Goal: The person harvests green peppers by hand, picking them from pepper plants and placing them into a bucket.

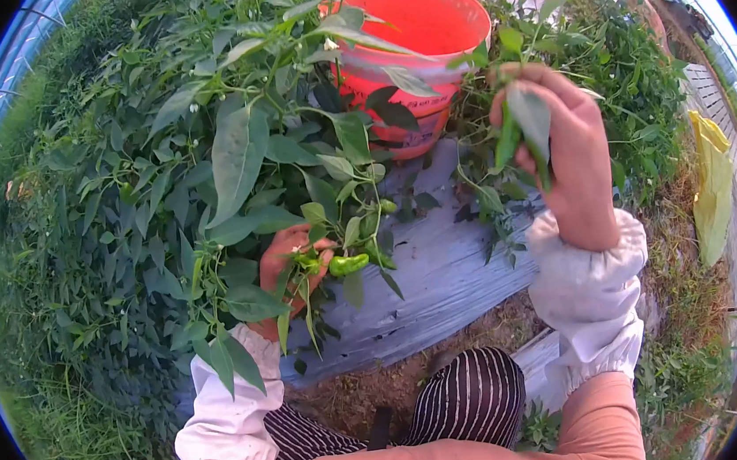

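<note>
Among the leaves of a pepper plant (238, 158), my left hand (287, 263) is closed on a light green pepper (349, 265) that points to the right. Leaves cover part of that hand. Raised to the right of the red bucket (419, 21), my right hand (558, 127) has its fingers closed round green peppers (507, 139), with a leaf (532, 118) lying over them. The bucket stands upright behind both hands, and the part of its inside that shows is bare red.
Silver-grey plastic film (425, 260) covers the ground between the plants. More pepper plants grow on the left and behind my right hand. A yellow sack (712, 184) lies at the far right, beside a pale walkway. Striped trouser legs show below.
</note>
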Tool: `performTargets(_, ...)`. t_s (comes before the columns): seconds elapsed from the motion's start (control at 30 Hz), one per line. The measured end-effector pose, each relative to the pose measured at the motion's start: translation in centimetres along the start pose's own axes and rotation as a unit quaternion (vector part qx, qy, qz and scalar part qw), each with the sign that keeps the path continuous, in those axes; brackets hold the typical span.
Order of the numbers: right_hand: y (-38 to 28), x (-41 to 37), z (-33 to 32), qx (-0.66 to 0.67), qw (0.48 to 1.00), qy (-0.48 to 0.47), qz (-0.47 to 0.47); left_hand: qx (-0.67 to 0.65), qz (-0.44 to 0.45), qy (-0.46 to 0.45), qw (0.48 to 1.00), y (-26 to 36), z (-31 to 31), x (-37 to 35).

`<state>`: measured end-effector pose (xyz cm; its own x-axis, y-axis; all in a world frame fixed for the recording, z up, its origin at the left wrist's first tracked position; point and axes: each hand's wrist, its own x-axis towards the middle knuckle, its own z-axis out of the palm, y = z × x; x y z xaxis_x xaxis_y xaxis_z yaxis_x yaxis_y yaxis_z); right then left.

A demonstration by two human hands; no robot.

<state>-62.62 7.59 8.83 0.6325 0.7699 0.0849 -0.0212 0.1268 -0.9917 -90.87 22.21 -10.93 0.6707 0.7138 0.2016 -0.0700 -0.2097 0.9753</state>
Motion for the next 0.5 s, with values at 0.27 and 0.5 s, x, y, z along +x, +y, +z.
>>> performTargets(0.27, -1.3, 12.6, 1.8, -0.543, 0.780, 0.094, -0.296, -0.079, -0.030, -0.010, 0.996, 0.4, -1.1, 0.0)
performTargets(0.5, 10.0, 0.5, 2.6, -0.187, 0.936, -0.286, 0.089, -0.022, -0.026, -0.005, 0.999, 2.8, -0.7, 0.5)
